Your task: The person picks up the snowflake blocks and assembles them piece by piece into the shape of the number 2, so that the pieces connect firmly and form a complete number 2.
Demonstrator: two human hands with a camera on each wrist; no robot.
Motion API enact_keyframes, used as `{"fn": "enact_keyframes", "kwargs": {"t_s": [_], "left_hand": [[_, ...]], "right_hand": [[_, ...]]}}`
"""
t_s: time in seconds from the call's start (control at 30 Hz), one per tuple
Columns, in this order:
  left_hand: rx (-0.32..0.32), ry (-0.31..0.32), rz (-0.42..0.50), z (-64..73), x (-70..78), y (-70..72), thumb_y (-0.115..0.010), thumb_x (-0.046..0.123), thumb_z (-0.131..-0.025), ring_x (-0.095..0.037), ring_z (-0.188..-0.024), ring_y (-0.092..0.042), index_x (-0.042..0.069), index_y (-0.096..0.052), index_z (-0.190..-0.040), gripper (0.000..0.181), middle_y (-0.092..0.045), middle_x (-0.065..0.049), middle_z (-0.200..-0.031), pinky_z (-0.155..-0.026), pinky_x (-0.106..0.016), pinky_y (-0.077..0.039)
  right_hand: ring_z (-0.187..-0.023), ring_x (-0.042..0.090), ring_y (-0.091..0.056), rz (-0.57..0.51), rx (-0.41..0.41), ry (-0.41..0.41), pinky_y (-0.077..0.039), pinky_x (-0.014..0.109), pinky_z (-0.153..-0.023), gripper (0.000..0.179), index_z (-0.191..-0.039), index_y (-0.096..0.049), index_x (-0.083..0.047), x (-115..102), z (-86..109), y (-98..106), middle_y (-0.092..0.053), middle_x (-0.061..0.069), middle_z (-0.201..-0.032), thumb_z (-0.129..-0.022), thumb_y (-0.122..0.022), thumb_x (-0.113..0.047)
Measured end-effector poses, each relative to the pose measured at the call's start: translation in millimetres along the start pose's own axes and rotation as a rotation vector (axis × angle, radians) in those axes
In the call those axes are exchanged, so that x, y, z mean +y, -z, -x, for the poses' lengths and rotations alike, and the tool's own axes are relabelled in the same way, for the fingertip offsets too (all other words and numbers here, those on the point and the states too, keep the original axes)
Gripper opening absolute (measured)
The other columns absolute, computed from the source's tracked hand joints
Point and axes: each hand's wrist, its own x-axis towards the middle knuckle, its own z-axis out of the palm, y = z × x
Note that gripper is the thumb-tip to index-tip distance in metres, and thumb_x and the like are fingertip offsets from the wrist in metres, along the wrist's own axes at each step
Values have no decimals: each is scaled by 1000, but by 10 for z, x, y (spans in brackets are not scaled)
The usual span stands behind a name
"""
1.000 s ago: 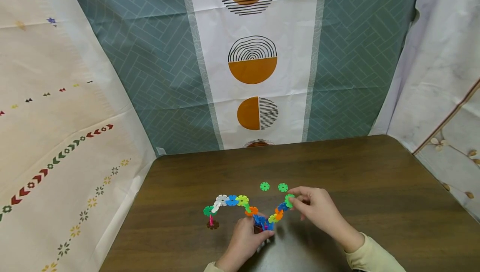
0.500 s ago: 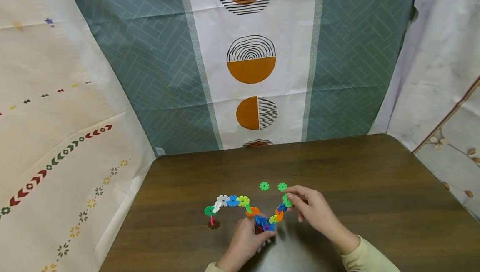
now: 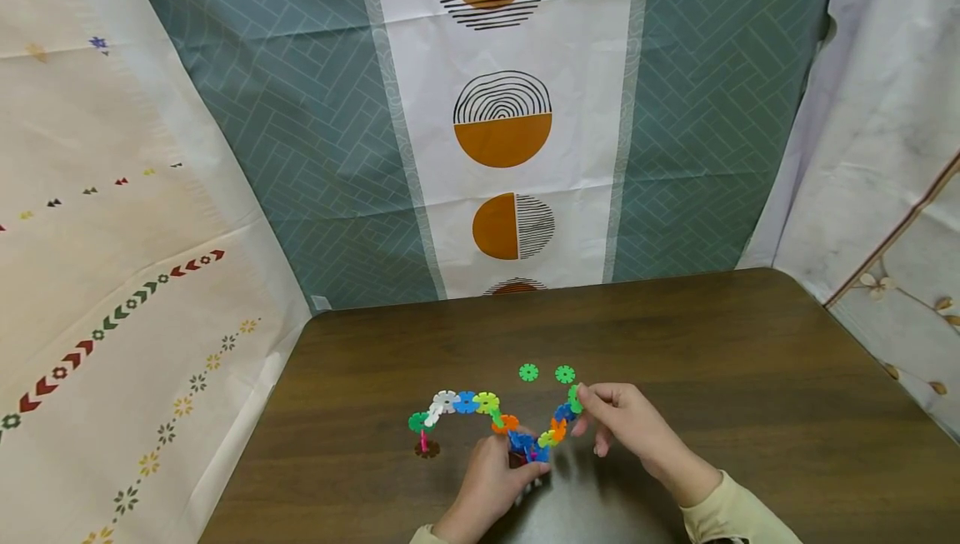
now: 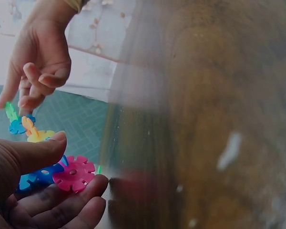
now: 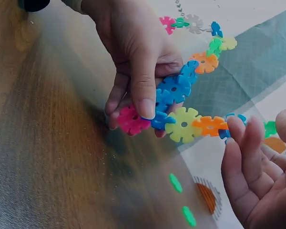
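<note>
A chain of interlocking notched plastic discs rises in two arms from a blue cluster (image 3: 528, 446). My left hand (image 3: 491, 473) grips that cluster, its thumb across the blue discs (image 5: 174, 89) beside a pink disc (image 5: 133, 120). The left arm runs through orange, lime, blue (image 3: 466, 401) and white discs to a brown one (image 3: 427, 449). Yellow (image 5: 183, 125), orange (image 5: 209, 126) and blue discs form the right arm. At its tip, my right hand (image 3: 637, 427) pinches a green disc (image 3: 574, 398) between thumb and forefinger; the other fingers hang loosely below.
Two loose green discs, one on the left (image 3: 528, 372) and one on the right (image 3: 565, 374), lie on the brown wooden table (image 3: 697, 336) beyond the chain. A patterned cloth (image 3: 315, 111) hangs behind the table's far edge.
My right hand has shifted slightly left with the green disc, and its forefinger has drawn back from the disc's far side. The left hand has kept its grip almost still.
</note>
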Motion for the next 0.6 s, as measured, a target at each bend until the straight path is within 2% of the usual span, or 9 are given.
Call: {"fn": "enact_keyframes", "kwargs": {"t_s": [0.23, 0.6], "left_hand": [[29, -2, -29, 18, 12, -13, -84, 21, -76, 0, -64, -54, 14, -71, -95, 23, -64, 13, -74, -60, -21, -47], [50, 20, -61, 25, 44, -29, -85, 21, -75, -1, -67, -55, 14, -72, -93, 24, -66, 11, -77, -62, -23, -47]], "right_hand": [[-49, 14, -62, -160, -83, -87, -56, 37, -61, 36, -99, -58, -1, 26, -5, -3, -72, 12, -83, -105, -44, -34], [-56, 13, -67, -244, -112, -95, -57, 37, -67, 34, -95, -58, -5, 39, -2, -6, -73, 7, -81, -104, -46, -35]]}}
